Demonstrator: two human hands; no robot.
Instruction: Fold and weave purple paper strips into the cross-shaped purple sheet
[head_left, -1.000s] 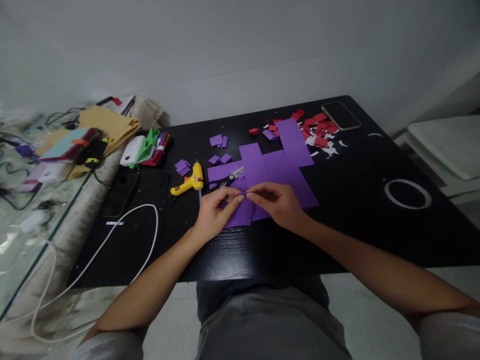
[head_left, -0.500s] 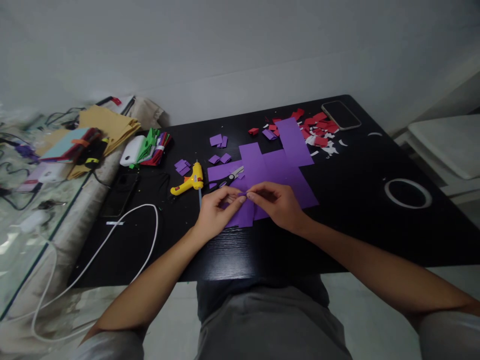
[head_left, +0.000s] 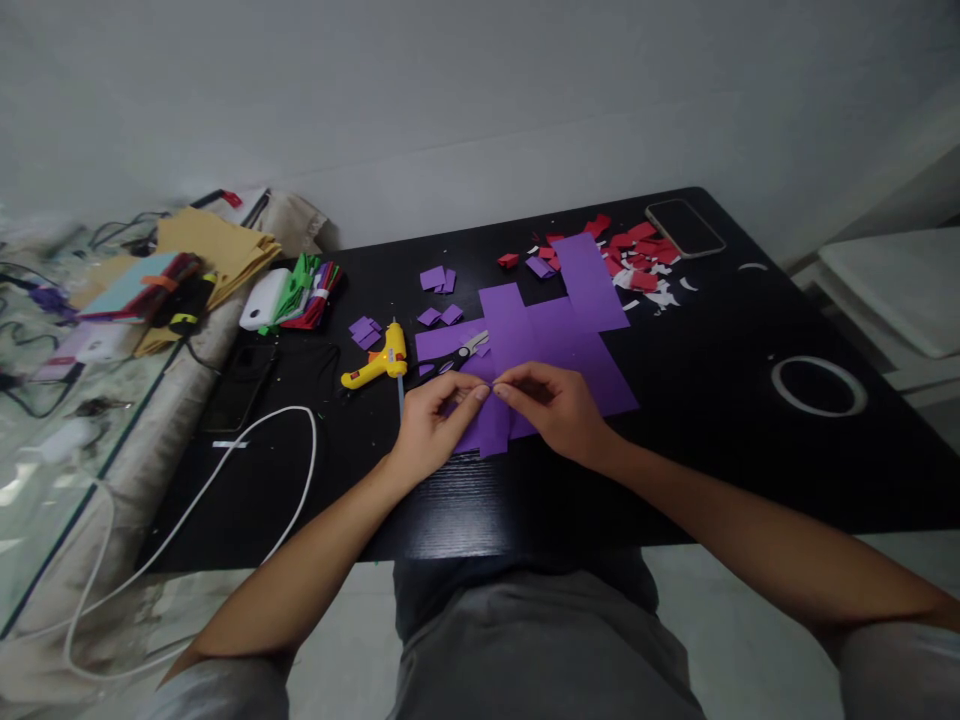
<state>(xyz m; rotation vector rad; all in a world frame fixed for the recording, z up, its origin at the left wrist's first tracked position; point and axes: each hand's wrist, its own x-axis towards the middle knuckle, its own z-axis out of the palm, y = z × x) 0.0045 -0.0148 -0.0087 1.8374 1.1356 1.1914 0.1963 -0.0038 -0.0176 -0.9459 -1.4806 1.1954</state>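
My left hand (head_left: pixel 431 428) and my right hand (head_left: pixel 556 408) meet fingertip to fingertip above the near middle of the black table (head_left: pixel 720 450). Both pinch the top edge of a small purple paper piece (head_left: pixel 491 430) that hangs down between them. Under them lie large purple paper sheets (head_left: pixel 555 335). Black-handled scissors (head_left: pixel 459 358) rest on the sheets just beyond my left fingers. A yellow glue gun (head_left: pixel 377 365) lies to the left of my left hand.
Small purple squares (head_left: pixel 437 281) and red paper scraps (head_left: pixel 634 255) are scattered further back. A phone (head_left: pixel 684 228) lies at the back right and a tape ring (head_left: pixel 819 385) at the right. A white cable (head_left: pixel 277 480), another phone (head_left: pixel 236 395) and paper stacks (head_left: pixel 217 245) sit left.
The hands stay almost in place; the purple piece between the fingers has shifted slightly, now hanging more upright from the pinch.
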